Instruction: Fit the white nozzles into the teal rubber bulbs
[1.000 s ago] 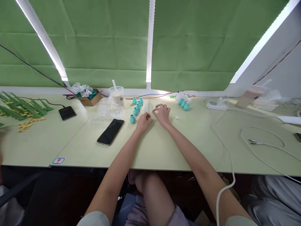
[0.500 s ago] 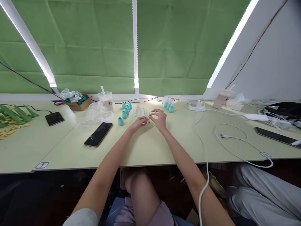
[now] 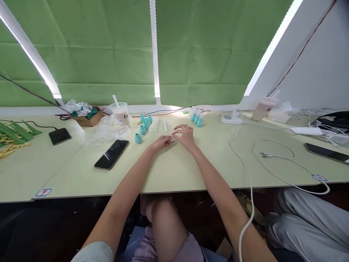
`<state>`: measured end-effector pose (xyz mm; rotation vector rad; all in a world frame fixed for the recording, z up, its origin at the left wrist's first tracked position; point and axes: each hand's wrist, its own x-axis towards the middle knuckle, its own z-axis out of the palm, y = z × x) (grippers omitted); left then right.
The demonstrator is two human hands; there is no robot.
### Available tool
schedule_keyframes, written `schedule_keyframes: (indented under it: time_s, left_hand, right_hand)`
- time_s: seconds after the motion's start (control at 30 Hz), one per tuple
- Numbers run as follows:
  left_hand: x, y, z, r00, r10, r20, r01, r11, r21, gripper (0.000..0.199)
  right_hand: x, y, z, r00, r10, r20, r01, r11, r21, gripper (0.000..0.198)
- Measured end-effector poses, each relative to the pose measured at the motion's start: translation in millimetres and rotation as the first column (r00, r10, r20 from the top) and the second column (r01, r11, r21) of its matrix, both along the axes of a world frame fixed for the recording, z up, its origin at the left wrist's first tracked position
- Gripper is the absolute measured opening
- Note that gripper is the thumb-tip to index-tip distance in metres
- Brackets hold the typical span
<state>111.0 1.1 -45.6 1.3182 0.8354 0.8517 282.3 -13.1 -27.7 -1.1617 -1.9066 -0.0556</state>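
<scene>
My left hand (image 3: 161, 143) and my right hand (image 3: 184, 135) meet over the middle of the table, both closed at the fingertips on a small whitish piece (image 3: 172, 138). Its kind is too small to make out. Just beyond my hands lie pale translucent strips (image 3: 165, 126). To the left stand several small turquoise vase-shaped pieces (image 3: 143, 129), with the nearest one (image 3: 138, 138) closest to my left hand. A second group of turquoise pieces (image 3: 199, 122) sits beyond my right hand.
A phone (image 3: 111, 154), a plastic bag (image 3: 105, 130), a drink cup (image 3: 120, 113) and a cardboard box (image 3: 88, 119) are on the left. At right lie a power strip (image 3: 231, 118), a white cable (image 3: 257, 149) and another drink cup (image 3: 264, 108). A neighbour's grey-trousered legs (image 3: 308, 214) show below.
The camera view has shifted slightly. Both my hands stay together at the small whitish piece, with only slight finger movement.
</scene>
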Motion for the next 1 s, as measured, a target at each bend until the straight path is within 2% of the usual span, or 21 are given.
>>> schedule_keyframes:
  time_s: [0.4, 0.53, 0.67, 0.8, 1.0]
  left_hand:
    - [-0.2, 2.7, -1.4, 0.999, 0.041, 0.008, -0.041, 0.999, 0.007, 0.023]
    - [0.3, -1.0, 1.3, 0.999, 0.049, -0.013, -0.049, 0.999, 0.0, 0.031]
    - [-0.7, -3.2, 2.5, 1.0, 0.02, -0.021, -0.019, 0.998, 0.062, 0.039]
    - [-3.2, 0.7, -0.5, 1.0, -0.002, 0.028, -0.001, 0.997, 0.082, 0.04]
    - [-4.4, 0.5, 1.7, 1.0, -0.008, 0.021, 0.005, 0.994, 0.105, 0.037]
  right_hand:
    - [1.4, -0.6, 0.3, 0.998, 0.018, 0.065, -0.017, 1.0, -0.017, 0.018]
    - [0.4, -0.7, 0.1, 0.998, 0.014, 0.063, -0.012, 1.0, -0.027, 0.017]
    - [-0.6, 0.1, -0.7, 0.999, 0.017, 0.037, -0.016, 1.0, -0.024, 0.017]
    - [-0.2, 0.6, 0.2, 1.0, 0.015, -0.002, -0.015, 1.0, -0.025, 0.017]
    - [-0.4, 0.0, 0.7, 0.997, 0.033, -0.074, -0.036, 0.999, -0.038, 0.018]
